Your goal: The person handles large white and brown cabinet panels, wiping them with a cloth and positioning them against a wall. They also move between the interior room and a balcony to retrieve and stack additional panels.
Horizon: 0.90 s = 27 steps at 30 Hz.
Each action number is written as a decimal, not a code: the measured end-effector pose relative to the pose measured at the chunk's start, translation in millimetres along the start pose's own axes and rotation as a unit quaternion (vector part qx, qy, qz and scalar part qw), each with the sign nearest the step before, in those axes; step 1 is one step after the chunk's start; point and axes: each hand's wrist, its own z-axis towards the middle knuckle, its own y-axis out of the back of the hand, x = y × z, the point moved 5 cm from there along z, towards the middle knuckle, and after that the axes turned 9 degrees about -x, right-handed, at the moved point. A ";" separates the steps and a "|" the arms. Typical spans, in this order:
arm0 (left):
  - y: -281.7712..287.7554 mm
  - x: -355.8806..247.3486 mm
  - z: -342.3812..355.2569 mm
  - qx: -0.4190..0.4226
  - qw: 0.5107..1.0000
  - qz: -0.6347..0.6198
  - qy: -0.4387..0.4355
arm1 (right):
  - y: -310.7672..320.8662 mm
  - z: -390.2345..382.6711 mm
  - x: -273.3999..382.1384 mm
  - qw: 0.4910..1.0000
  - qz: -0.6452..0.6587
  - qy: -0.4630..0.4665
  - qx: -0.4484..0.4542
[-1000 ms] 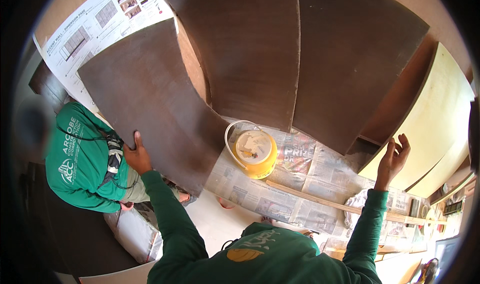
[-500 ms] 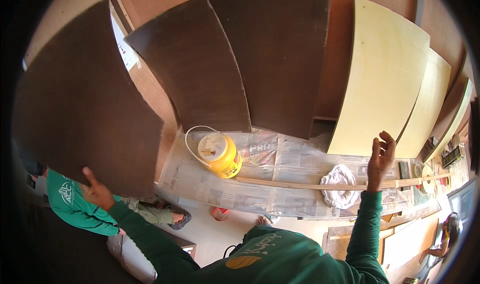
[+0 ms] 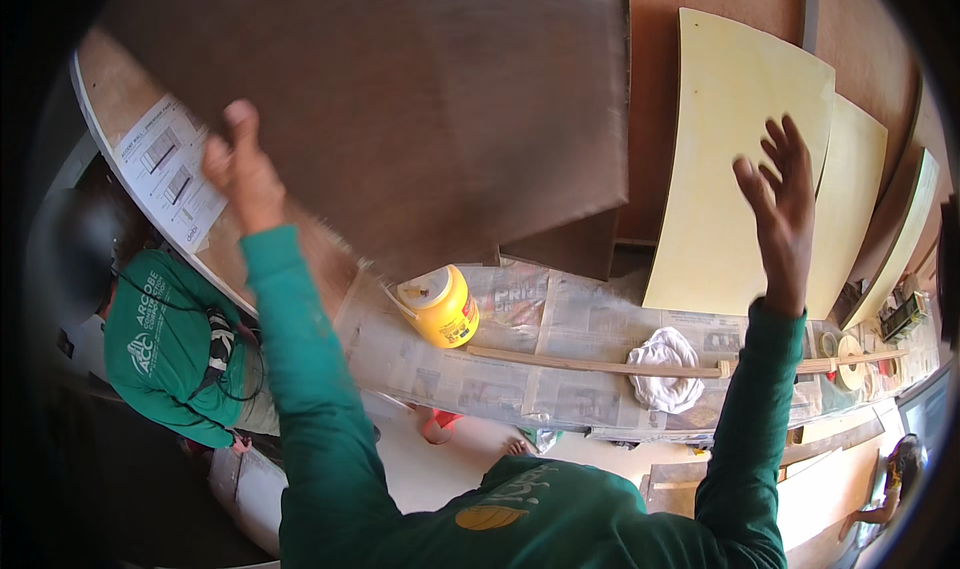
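A large dark brown board [image 3: 400, 119] is up in front of me, tilted and slightly blurred. My left hand [image 3: 248, 179] grips its lower left edge, with the thumb sticking up and the other fingers partly hidden. Behind it, a strip of another dark brown board [image 3: 575, 241] shows, leaning against the wall. My right hand [image 3: 785, 204] is raised with fingers apart and nothing in it, in front of a pale yellow board [image 3: 725, 119]. Below the held board, a yellow plastic jug [image 3: 447, 314] with a white lid stands on the covered bench [image 3: 540, 384].
A white cloth [image 3: 667, 369] and a long thin wooden strip [image 3: 560, 365] lie on the bench, with a tape roll [image 3: 850, 364] at the right. A second pale board [image 3: 853, 184] leans nearby. A person in green [image 3: 170, 344] stands at left; another person [image 3: 885, 494] is at far right.
The dark board in my left hand has swung from the far left to the right, now covering most of the leaning dark boards. My right hand has risen and its fingers have spread.
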 end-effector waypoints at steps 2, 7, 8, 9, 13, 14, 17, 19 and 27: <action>-24.4 21.0 -3.2 0.059 0.998 0.004 -0.007 | -24.7 22.4 0.7 1.000 0.022 -0.014 0.012; -103.8 36.3 -51.0 0.165 0.981 -0.088 -0.051 | -67.9 32.8 1.1 0.986 0.148 -0.062 0.040; -108.6 44.0 -56.0 0.182 0.979 -0.081 -0.042 | -78.3 28.1 3.3 0.978 0.184 -0.075 0.058; -120.3 52.9 -66.3 0.194 0.975 -0.106 -0.034 | -81.8 20.5 -12.1 0.971 0.207 -0.115 0.020; -124.2 129.7 -100.9 0.372 0.925 0.062 0.046 | -100.2 -13.9 -46.4 0.963 0.214 -0.159 -0.029; -118.6 156.3 -106.0 0.423 0.893 0.141 0.057 | -110.7 -24.6 -59.5 0.969 0.183 -0.168 -0.016; -91.0 192.1 -127.4 0.474 0.862 0.112 0.143 | -137.8 -48.1 -64.7 0.977 0.131 -0.169 -0.012; -79.1 200.9 -134.8 0.467 0.859 0.053 0.204 | -152.3 -56.5 -70.4 0.982 0.106 -0.154 -0.018; -20.9 296.7 -131.0 0.552 0.761 0.196 0.280 | -259.9 -107.0 -107.9 0.965 0.156 -0.208 0.029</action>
